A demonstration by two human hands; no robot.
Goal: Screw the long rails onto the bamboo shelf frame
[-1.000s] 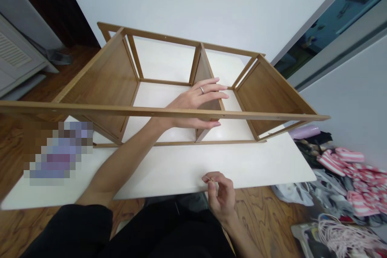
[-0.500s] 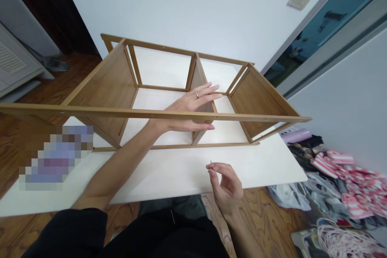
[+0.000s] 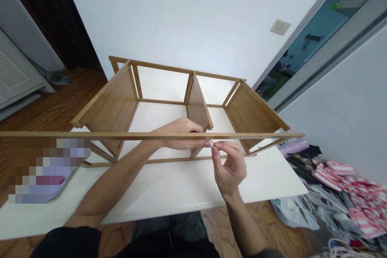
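Head view, near to far. Along the bottom edge lie your black sleeve (image 3: 66, 244) and dark trousers (image 3: 169, 225). Your right hand (image 3: 231, 167) is raised, thumb and forefinger pressed together, pinching a thin pin (image 3: 214, 143) at their tips; the other fingers curl loosely. The pin is just below the front rail (image 3: 90, 134) of the bamboo shelf frame (image 3: 117, 109), and it is too small to show whether it touches the wood. Your left hand (image 3: 178, 135) sits partly behind that rail, fingers curled toward its underside; this view does not show whether it grips. The frame rests on the white surface (image 3: 169, 193), with a centre divider (image 3: 196, 109) between two end panels. Beyond lies the far rail (image 3: 187, 70). To the right are plastic bags (image 3: 293, 213) and pink-striped cloth (image 3: 363, 217); a pixelated patch (image 3: 45, 169) hides the lower left. The step in hand appears to be bringing the pin to the rail near the divider. The next move calls for steadying the rail and lining up the pin.
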